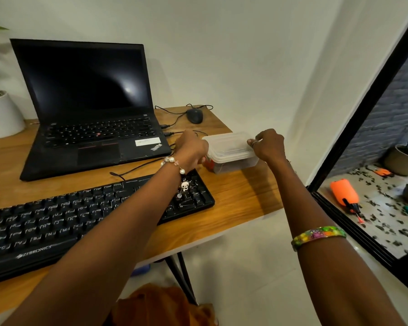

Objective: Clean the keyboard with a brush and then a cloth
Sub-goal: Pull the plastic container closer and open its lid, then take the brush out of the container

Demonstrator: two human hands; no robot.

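Your hands grip a lidded plastic box (pixel 231 150) at centre right.
Left hand (pixel 191 149) and right hand (pixel 267 144) pinch its ends; contents unclear. The keyboard (pixel 80 217) runs lower left to centre, cut off left, on the table (pixel 240 196).

Keyboard (pixel 85 217) along near edge of table (pixel 233 203), toward the left. Laptop (pixel 90 109) behind it, lid open, standing at the back. Plant pot (pixel 1 114) at far left of table, beside laptop. Mouse (pixel 194 115) at back right corner, behind and right of laptop, cable trailing leftward. Lidded plastic container (pixel 231 151) on right part of table, right of laptop, behind keyboard's right end. Hands at container: left hand (pixel 192 149) against its left side, right hand (pixel 267 144) at its right end. Spray bottle (pixel 345 196) lying on floor beyond the door frame, far right.
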